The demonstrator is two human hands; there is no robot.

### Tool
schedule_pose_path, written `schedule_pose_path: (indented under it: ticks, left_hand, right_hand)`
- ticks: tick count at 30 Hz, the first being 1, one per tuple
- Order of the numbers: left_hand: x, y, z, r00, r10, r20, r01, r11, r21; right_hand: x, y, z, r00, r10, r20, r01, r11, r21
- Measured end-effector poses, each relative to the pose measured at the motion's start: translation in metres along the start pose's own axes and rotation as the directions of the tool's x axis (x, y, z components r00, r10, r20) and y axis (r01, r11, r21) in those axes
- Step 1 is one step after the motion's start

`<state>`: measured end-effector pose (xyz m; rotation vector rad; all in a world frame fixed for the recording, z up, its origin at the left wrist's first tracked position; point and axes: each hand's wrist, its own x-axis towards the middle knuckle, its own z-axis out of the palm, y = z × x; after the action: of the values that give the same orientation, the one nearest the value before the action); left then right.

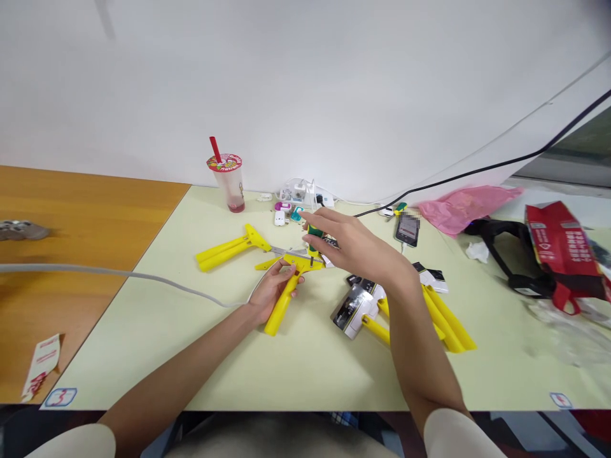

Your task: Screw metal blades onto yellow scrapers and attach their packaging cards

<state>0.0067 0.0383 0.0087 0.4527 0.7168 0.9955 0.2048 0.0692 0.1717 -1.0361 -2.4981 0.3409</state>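
My left hand (273, 291) is wrapped round a yellow scraper (281, 308), its wide head turned up and its handle toward me. From above, my right hand (356, 245) grips a screwdriver (312, 245) with a green and yellow handle. The screwdriver's shaft points down and meets the scraper's head. Left of my hands lie other yellow scraper parts (222, 252), with a thin metal strip (277, 250) beside them. Under my right forearm, yellow scrapers (449, 324) lie partly hidden, some with black and silver card sleeves (354, 310) on their heads.
A plastic cup (229, 187) with a red straw stands at the back. A power strip (305, 192) with plugs and cables lies by the wall. On the right are a phone (407, 229), a pink bag (463, 208), black straps (501, 248) and a red package (558, 242). A cable (181, 286) crosses from the left.
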Motion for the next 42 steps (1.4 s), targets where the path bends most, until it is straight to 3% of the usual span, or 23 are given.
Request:
schedule_pose_path:
  ticks: [6, 13, 17, 22, 26, 33, 42]
  left_hand:
    - [-0.001, 0.001, 0.001, 1.0, 0.003, 0.001, -0.003, 1.0, -0.012]
    - [0.0, 0.0, -0.001, 1.0, 0.026, 0.015, -0.026, 1.0, -0.008]
    - [0.001, 0.0, -0.001, 0.999, 0.035, 0.013, -0.035, 0.999, -0.012]
    - [0.001, -0.001, -0.001, 1.0, 0.026, 0.015, -0.026, 1.0, -0.01]
    - [0.0, 0.0, -0.001, 0.999, 0.03, 0.035, -0.03, 1.0, 0.004]
    - [-0.002, 0.001, 0.003, 0.999, 0.027, 0.019, -0.027, 1.0, 0.002]
    - [-0.002, 0.002, 0.004, 0.999, 0.029, 0.02, -0.028, 0.998, -0.054]
  right_hand:
    - [-0.004, -0.003, -0.005, 0.992, -0.054, 0.114, 0.039, 0.99, 0.132]
    - [0.0, 0.002, -0.003, 0.998, -0.07, -0.002, 0.07, 0.992, 0.109]
    - [-0.001, 0.003, -0.001, 0.999, -0.032, 0.012, 0.032, 0.998, 0.055]
    - [-0.004, 0.002, -0.001, 0.995, -0.09, 0.041, 0.086, 0.992, 0.096]
    - [-0.001, 0.004, 0.001, 0.993, -0.116, 0.002, 0.115, 0.984, 0.137]
    - [-0.001, 0.002, 0.004, 0.997, -0.082, -0.011, 0.083, 0.995, 0.053]
    - [0.006, -0.007, 0.015, 0.989, -0.144, 0.031, 0.139, 0.982, 0.132]
